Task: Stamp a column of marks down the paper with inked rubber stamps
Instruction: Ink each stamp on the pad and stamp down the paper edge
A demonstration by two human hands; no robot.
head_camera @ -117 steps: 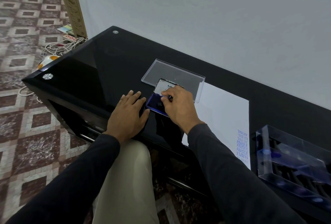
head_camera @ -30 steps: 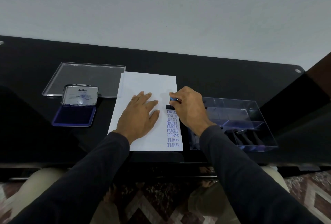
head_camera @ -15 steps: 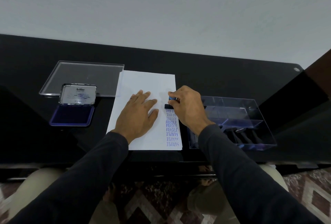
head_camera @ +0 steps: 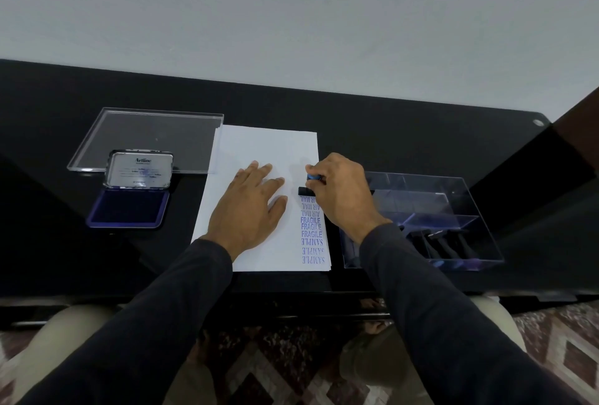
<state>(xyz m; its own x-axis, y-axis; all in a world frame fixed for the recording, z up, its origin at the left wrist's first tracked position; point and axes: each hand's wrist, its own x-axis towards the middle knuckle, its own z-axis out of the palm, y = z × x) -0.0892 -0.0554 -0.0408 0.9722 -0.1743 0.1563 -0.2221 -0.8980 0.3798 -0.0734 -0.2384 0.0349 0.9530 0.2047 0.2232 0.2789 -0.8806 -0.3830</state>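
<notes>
Right hand (head_camera: 340, 192) presses stamp (head_camera: 306, 190) crosswise on paper (head_camera: 259, 145).

A clear lid (head_camera: 146, 140) lies at ten o'clock on the black surface (head_camera: 405, 145). Grey wall (head_camera: 291, 16) at twelve; patterned floor (head_camera: 567, 340) at six.

The person is wearing a dark charcoal long-sleeved top; the left sleeve (head_camera: 155, 323) and right sleeve (head_camera: 447, 323) are reaching to the wrists and fitting closely. Both the left hand (head_camera: 249, 213) and right hand (head_camera: 343, 194) are going bare. Light khaki trousers (head_camera: 64, 333) are covering the knees.
</notes>
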